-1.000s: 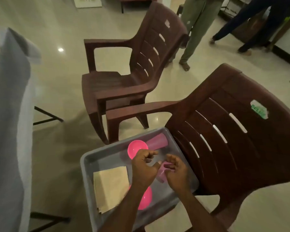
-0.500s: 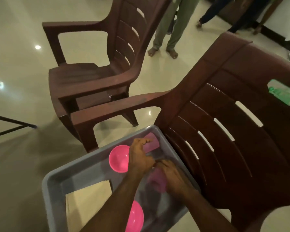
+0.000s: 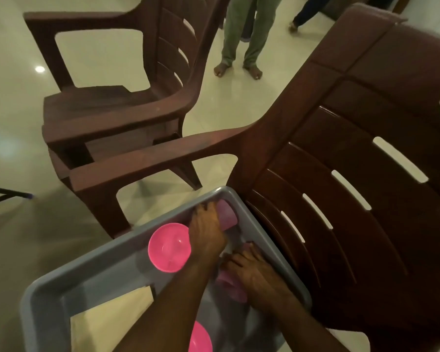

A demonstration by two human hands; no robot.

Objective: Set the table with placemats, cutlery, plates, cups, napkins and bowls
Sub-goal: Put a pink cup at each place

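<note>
My left hand (image 3: 206,232) is down in the far corner of the grey tub (image 3: 48,290), its fingers (image 3: 203,207) curled over a pink cup (image 3: 226,215) that lies on its side against the tub's far wall. My right hand (image 3: 254,271) is nearer me, along the tub's right wall, and its fingers (image 3: 235,259) are wrapped over a second pink cup (image 3: 230,285), also on its side; only part of that cup shows under my palm. Between my two hands there is something pale, too blurred for me to name.

Just left of my left wrist a pink bowl (image 3: 169,247) sits upright on the tub floor, open side up. A second pink bowl (image 3: 200,339) shows at the bottom edge of the view, partly hidden by my left forearm. On the left side of the tub floor lies a flat cream sheet (image 3: 107,323), a napkin or a placemat, I cannot tell which.

The tub rests on the seat of a brown plastic chair (image 3: 341,174), its right wall close against the slatted backrest; the chair's armrest runs past the tub's far corner. A second brown chair (image 3: 127,97) stands beyond it on the pale glossy floor (image 3: 10,250). Farther off a person in green trousers (image 3: 241,34) stands barefoot, and another person's foot shows near the top right. A thin dark frame leg (image 3: 5,195) pokes in from the left edge.
</note>
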